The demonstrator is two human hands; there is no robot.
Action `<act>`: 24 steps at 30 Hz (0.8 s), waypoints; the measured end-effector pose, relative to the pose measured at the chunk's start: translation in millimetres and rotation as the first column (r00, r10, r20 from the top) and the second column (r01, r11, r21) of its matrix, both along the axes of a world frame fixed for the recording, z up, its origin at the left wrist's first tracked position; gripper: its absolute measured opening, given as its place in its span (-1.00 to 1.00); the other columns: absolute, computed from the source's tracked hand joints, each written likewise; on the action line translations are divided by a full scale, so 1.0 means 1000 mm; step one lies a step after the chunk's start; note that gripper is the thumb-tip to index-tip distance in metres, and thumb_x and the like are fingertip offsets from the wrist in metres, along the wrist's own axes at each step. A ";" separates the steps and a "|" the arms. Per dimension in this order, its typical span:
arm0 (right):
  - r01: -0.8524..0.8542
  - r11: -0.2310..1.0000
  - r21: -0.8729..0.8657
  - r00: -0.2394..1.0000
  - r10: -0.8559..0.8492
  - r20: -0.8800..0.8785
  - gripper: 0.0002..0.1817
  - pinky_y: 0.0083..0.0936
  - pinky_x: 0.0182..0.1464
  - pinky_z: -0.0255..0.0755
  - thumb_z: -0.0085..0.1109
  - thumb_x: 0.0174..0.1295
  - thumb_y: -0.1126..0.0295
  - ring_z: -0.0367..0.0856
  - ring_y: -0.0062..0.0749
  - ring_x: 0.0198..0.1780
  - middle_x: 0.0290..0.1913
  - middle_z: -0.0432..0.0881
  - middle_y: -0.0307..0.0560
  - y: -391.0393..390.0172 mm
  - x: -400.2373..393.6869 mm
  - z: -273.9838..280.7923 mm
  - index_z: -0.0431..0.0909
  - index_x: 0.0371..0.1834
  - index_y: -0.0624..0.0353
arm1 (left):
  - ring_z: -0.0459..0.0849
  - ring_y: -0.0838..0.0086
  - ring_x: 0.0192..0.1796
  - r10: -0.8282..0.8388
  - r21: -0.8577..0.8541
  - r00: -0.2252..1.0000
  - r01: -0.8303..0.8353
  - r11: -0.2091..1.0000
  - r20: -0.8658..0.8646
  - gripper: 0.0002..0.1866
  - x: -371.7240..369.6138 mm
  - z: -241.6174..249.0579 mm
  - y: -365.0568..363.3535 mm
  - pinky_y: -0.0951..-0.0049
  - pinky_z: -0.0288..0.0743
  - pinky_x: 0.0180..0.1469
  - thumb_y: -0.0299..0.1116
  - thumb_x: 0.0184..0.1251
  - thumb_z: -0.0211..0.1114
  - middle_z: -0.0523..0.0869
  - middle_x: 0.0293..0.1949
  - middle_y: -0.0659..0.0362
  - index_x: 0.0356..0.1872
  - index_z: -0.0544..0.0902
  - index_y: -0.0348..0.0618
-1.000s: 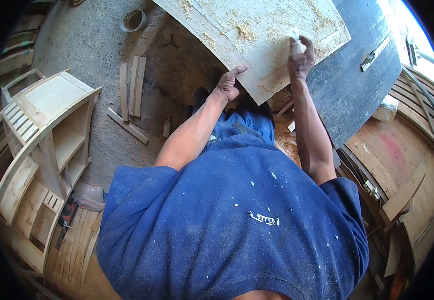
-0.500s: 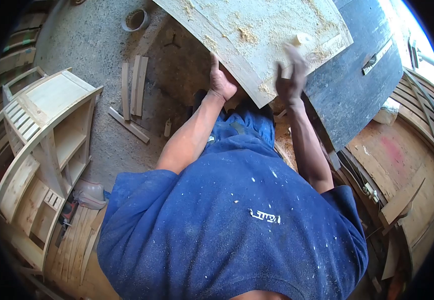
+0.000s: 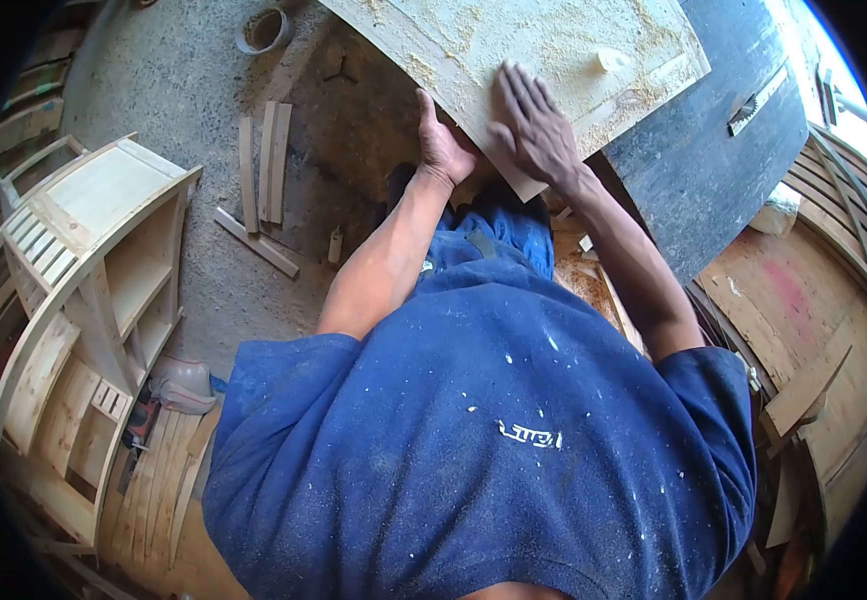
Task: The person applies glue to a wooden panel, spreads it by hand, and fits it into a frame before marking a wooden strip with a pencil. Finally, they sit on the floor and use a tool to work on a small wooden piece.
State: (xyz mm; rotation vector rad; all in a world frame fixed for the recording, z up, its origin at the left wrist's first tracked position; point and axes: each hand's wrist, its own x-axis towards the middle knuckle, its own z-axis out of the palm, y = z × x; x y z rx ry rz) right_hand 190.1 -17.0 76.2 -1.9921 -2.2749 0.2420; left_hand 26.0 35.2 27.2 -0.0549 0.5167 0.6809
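Note:
A pale wooden board, strewn with sawdust and shavings, reaches toward me from the top of the view, its near corner just in front of my body. My left hand is at the board's left edge, thumb raised along the side and the other fingers mostly hidden beneath it. On the board's upper face, close to the near corner, my right hand lies flat with its fingers stretched out. A small whitish roll-like piece sits on the board beyond my right hand.
A dark table supports the board, with a toothed metal blade on it. Wooden strips and a round bucket are on the floor at left. A curved wooden cabinet stands far left; sheets of wood lie right.
My right hand has come down from above the board and moved left, onto its surface near the corner. Some sawdust there is gone. My left hand stays at the edge.

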 end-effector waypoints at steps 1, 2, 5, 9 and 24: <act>0.002 1.000 -0.006 1.000 -0.002 -0.003 -0.07 -0.20 0.67 -0.16 -0.32 0.50 -0.29 -0.04 -0.10 0.68 0.66 0.04 0.14 -0.002 -0.009 -0.003 0.00 0.63 0.31 | 0.28 0.12 0.55 -0.010 0.012 1.000 0.010 1.000 -0.017 0.05 -0.001 -0.003 -0.001 -0.04 0.16 0.54 0.63 0.29 -0.14 0.33 0.53 0.09 0.61 0.15 0.09; 0.016 1.000 0.000 1.000 -0.016 -0.018 -0.09 -0.20 0.67 -0.16 -0.25 0.50 -0.24 -0.03 -0.11 0.68 0.66 0.05 0.14 -0.004 -0.024 -0.007 0.00 0.63 0.32 | 0.28 0.13 0.55 -0.019 -0.006 1.000 0.019 1.000 0.011 0.05 -0.002 -0.006 0.000 -0.02 0.17 0.54 0.63 0.29 -0.14 0.33 0.53 0.09 0.61 0.15 0.08; -0.026 0.999 -0.022 0.993 0.023 -0.115 -0.12 -0.18 0.67 -0.18 -0.10 0.47 -0.16 -0.01 -0.12 0.68 0.66 0.06 0.14 -0.014 -0.030 -0.002 0.04 0.62 0.32 | 0.35 0.13 0.50 0.023 -0.017 0.999 -0.023 1.000 -0.032 0.04 0.000 -0.006 -0.001 0.02 0.24 0.51 0.59 0.30 -0.07 0.33 0.53 0.09 0.61 0.16 0.05; 0.121 0.992 0.030 0.990 -0.123 0.072 -0.11 -0.18 0.67 -0.19 -0.15 0.47 -0.21 0.00 -0.15 0.67 0.66 0.08 0.07 0.002 -0.035 -0.004 0.10 0.61 0.30 | 0.41 0.15 0.47 0.063 -0.145 0.465 0.143 0.979 0.883 0.00 -0.005 -0.045 0.000 0.04 0.28 0.49 0.58 0.31 -0.05 0.41 0.48 0.11 0.56 0.27 0.06; 0.188 0.982 -0.007 0.982 -0.188 0.004 -0.10 -0.18 0.67 -0.25 -0.15 0.47 -0.21 -0.04 -0.14 0.69 0.66 0.07 0.11 -0.059 -0.036 -0.002 0.08 0.61 0.32 | 0.28 0.06 0.54 0.042 -0.027 0.999 -0.041 0.999 0.032 0.01 0.002 -0.010 -0.002 -0.11 0.08 0.57 0.57 0.32 -0.06 0.30 0.55 0.06 0.60 0.17 0.06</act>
